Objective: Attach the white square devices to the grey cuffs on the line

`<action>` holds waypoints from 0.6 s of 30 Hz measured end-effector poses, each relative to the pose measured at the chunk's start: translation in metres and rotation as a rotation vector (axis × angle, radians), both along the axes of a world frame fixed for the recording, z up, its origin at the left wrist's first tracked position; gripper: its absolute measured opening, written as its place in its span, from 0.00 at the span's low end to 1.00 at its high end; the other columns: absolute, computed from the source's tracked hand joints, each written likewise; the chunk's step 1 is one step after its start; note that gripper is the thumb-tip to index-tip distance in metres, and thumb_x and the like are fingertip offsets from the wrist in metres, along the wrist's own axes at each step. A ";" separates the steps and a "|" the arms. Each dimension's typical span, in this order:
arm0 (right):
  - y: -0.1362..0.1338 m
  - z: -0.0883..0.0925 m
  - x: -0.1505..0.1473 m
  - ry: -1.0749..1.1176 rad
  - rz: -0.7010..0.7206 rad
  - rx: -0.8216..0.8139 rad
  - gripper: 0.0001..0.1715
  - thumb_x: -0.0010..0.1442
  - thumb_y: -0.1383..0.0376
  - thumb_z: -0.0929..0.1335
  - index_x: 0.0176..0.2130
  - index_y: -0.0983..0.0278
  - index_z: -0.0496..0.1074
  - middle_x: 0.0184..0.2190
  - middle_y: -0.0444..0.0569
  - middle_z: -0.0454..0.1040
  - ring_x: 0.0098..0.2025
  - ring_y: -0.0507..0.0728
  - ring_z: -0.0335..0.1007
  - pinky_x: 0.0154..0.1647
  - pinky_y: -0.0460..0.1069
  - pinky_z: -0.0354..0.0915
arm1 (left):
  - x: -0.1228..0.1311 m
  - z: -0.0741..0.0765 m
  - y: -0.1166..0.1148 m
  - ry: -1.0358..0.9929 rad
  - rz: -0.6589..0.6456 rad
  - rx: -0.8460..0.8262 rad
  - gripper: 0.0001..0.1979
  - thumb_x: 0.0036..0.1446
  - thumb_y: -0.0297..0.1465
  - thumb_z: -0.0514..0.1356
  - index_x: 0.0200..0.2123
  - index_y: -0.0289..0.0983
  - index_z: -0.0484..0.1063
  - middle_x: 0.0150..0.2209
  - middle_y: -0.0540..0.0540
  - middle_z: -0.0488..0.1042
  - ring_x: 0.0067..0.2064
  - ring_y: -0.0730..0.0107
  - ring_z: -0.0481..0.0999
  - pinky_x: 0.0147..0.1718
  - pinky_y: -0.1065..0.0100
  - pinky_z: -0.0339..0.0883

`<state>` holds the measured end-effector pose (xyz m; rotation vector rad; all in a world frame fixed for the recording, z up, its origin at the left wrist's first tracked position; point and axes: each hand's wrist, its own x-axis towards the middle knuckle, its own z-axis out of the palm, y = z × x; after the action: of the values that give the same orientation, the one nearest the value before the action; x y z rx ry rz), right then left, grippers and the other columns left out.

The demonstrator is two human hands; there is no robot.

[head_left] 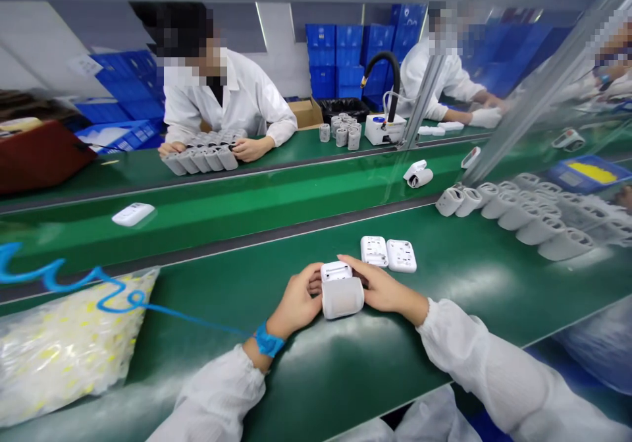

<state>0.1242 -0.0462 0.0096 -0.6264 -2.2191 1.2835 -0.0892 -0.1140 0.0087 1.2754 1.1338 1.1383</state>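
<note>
My left hand [296, 302] grips the left side of a light-grey rounded housing [342, 298] low over the green bench. A white plastic part [336, 271] adjoins the housing's far side; whether the two are joined I cannot tell. From the right, my right hand [384, 288] closes on the same housing, its index finger reaching along the white part. Just beyond that hand, two white square plastic parts [374, 251] lie side by side with their detailed faces up. A blue wrist strap [268, 340] with a coiled cord circles my left wrist.
A clear bag of pale and yellow pieces [74, 343] lies at left. Rows of grey housings [523, 211] stand at right, near a blue tray [590, 172]. Beyond a green conveyor [276, 201] carrying white parts, a co-worker [222, 99] holds a block of grey housings. A metal post [427, 99] rises at right.
</note>
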 end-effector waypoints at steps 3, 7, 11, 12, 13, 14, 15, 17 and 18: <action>0.000 0.003 0.002 -0.058 0.004 0.044 0.40 0.63 0.72 0.64 0.70 0.56 0.51 0.63 0.53 0.66 0.57 0.60 0.70 0.59 0.58 0.66 | -0.003 0.000 0.000 0.003 -0.038 0.001 0.23 0.48 0.26 0.67 0.48 0.35 0.67 0.46 0.36 0.79 0.44 0.57 0.82 0.41 0.62 0.77; -0.005 0.004 0.000 -0.070 -0.047 0.131 0.42 0.61 0.73 0.63 0.70 0.59 0.49 0.63 0.55 0.66 0.59 0.60 0.68 0.60 0.58 0.64 | -0.001 -0.001 -0.001 0.077 -0.036 0.055 0.22 0.50 0.26 0.64 0.49 0.35 0.66 0.47 0.36 0.79 0.45 0.58 0.82 0.42 0.62 0.77; -0.011 0.003 -0.007 -0.032 -0.102 0.171 0.43 0.58 0.75 0.64 0.69 0.61 0.52 0.61 0.56 0.67 0.59 0.61 0.68 0.60 0.56 0.64 | 0.006 -0.003 -0.004 0.145 0.040 0.135 0.22 0.51 0.28 0.64 0.50 0.35 0.66 0.48 0.38 0.78 0.45 0.57 0.81 0.42 0.63 0.77; -0.012 0.002 -0.008 -0.025 -0.115 0.175 0.43 0.57 0.76 0.64 0.68 0.61 0.52 0.61 0.56 0.68 0.58 0.61 0.69 0.59 0.56 0.65 | 0.007 -0.002 -0.004 0.161 0.049 0.151 0.22 0.51 0.28 0.64 0.50 0.36 0.66 0.48 0.39 0.78 0.46 0.57 0.81 0.42 0.63 0.77; -0.013 0.002 -0.009 -0.021 -0.127 0.179 0.44 0.56 0.77 0.65 0.68 0.61 0.53 0.60 0.56 0.69 0.57 0.61 0.70 0.58 0.56 0.65 | 0.008 -0.001 -0.005 0.177 0.053 0.162 0.22 0.51 0.28 0.64 0.50 0.36 0.67 0.48 0.39 0.78 0.46 0.56 0.81 0.42 0.63 0.77; -0.014 0.002 -0.010 -0.021 -0.137 0.181 0.44 0.56 0.77 0.65 0.68 0.61 0.53 0.59 0.56 0.70 0.56 0.61 0.70 0.57 0.56 0.66 | 0.009 0.000 -0.006 0.190 0.054 0.171 0.21 0.51 0.28 0.64 0.50 0.35 0.67 0.48 0.40 0.78 0.46 0.56 0.81 0.42 0.63 0.77; -0.015 0.001 -0.011 -0.021 -0.145 0.183 0.44 0.56 0.77 0.65 0.68 0.61 0.53 0.58 0.56 0.71 0.55 0.61 0.71 0.56 0.55 0.67 | 0.010 0.001 -0.006 0.200 0.054 0.179 0.21 0.51 0.28 0.64 0.49 0.35 0.67 0.47 0.40 0.79 0.45 0.56 0.81 0.42 0.64 0.77; -0.015 0.001 -0.011 -0.024 -0.156 0.191 0.43 0.56 0.77 0.65 0.67 0.62 0.54 0.57 0.56 0.71 0.54 0.61 0.72 0.55 0.55 0.67 | 0.009 0.002 -0.006 0.211 0.046 0.191 0.20 0.51 0.28 0.64 0.49 0.36 0.67 0.46 0.41 0.79 0.45 0.56 0.82 0.41 0.65 0.77; -0.015 0.001 -0.011 -0.026 -0.157 0.194 0.43 0.56 0.77 0.65 0.67 0.62 0.54 0.57 0.56 0.71 0.54 0.61 0.72 0.55 0.55 0.67 | 0.008 0.002 -0.006 0.217 0.044 0.197 0.20 0.51 0.28 0.64 0.49 0.36 0.68 0.46 0.42 0.79 0.45 0.57 0.82 0.41 0.65 0.77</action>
<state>0.1133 -0.0614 0.0105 -0.7291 -2.2316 0.9743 -0.0810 -0.1202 0.0108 1.5625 1.2362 1.1882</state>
